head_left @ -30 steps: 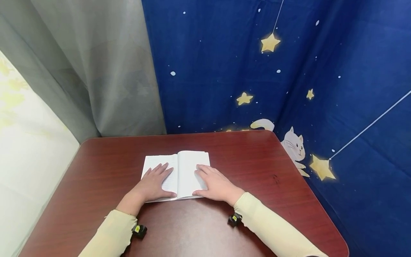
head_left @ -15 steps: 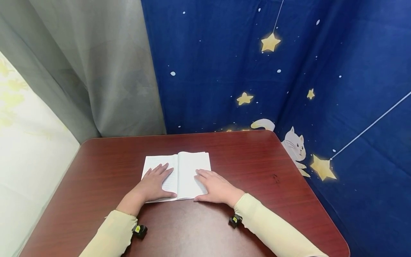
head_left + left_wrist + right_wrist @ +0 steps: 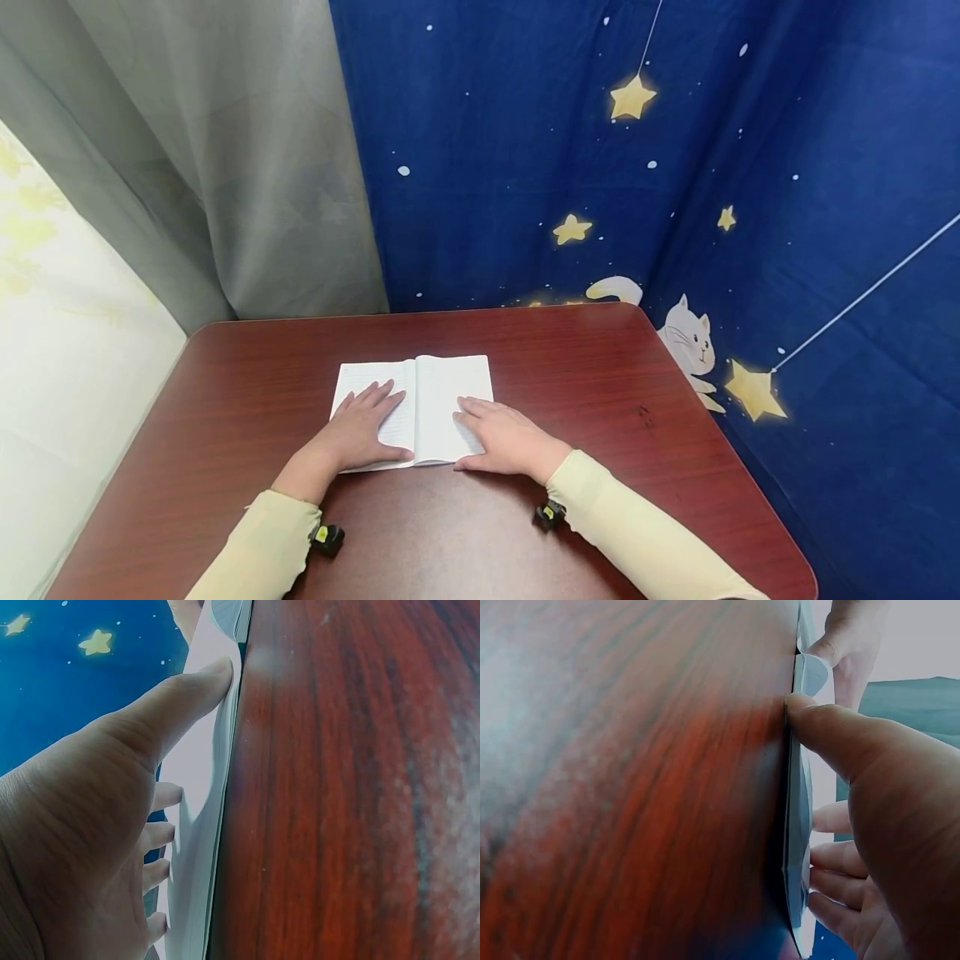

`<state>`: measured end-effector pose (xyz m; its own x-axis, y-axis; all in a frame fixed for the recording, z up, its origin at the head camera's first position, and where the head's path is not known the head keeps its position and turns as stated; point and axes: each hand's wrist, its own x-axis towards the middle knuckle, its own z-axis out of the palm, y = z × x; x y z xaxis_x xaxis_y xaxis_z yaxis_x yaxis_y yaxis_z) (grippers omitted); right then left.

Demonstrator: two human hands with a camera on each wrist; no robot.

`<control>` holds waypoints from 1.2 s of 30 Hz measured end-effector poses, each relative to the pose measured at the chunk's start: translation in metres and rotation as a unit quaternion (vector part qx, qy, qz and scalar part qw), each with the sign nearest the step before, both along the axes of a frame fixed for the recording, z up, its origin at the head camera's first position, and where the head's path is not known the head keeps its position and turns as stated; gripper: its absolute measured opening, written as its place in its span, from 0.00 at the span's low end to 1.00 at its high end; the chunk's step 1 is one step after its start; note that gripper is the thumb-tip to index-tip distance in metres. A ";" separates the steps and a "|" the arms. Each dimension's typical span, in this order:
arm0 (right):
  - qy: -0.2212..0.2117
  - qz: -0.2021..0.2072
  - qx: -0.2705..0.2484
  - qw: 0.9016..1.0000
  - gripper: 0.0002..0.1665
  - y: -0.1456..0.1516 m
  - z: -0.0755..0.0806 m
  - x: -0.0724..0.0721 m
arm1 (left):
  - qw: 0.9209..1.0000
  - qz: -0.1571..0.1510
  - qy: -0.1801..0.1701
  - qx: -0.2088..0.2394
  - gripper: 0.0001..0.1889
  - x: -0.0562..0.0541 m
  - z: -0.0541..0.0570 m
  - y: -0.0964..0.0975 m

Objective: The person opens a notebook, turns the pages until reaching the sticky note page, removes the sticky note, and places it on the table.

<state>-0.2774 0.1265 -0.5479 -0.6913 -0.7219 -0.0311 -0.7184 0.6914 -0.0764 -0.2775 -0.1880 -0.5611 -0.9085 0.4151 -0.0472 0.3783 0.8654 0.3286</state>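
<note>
A notebook (image 3: pixel 451 385) lies spread on the table, its left page lined and its right page plain white. Fingers apart, my left hand (image 3: pixel 362 429) rests on the left page, with the thumb along the near edge close to the fold. My right hand (image 3: pixel 510 440) rests on the outer part of the right page. In the right wrist view, that hand's thumb (image 3: pixel 817 716) touches the near edge of the notebook while its other fingers lie on the page. The left wrist view shows the left thumb (image 3: pixel 199 686) on the slightly curved paper near the fold.
The dark red wooden table (image 3: pixel 255 375) has rounded corners. Behind it hang a grey curtain (image 3: pixel 262 167) and a blue curtain (image 3: pixel 487 150) with stars and a cat. Small black wrist cameras sit below both sleeves.
My right hand has slid slightly toward me over the right page, its thumb moving to the near edge. The right page lies a little flatter. My left hand has stayed in place.
</note>
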 end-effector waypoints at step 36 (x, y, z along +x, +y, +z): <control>0.030 0.036 -0.108 0.993 0.09 0.015 0.002 -0.001 | 1.000 -0.003 -0.002 0.011 0.60 0.000 0.000 -0.002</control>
<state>-0.2788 0.1420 -0.5457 -0.6340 -0.7545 0.1693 -0.7728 0.6106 -0.1728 -0.2772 -0.1901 -0.5611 -0.9056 0.4221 -0.0418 0.3827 0.8556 0.3485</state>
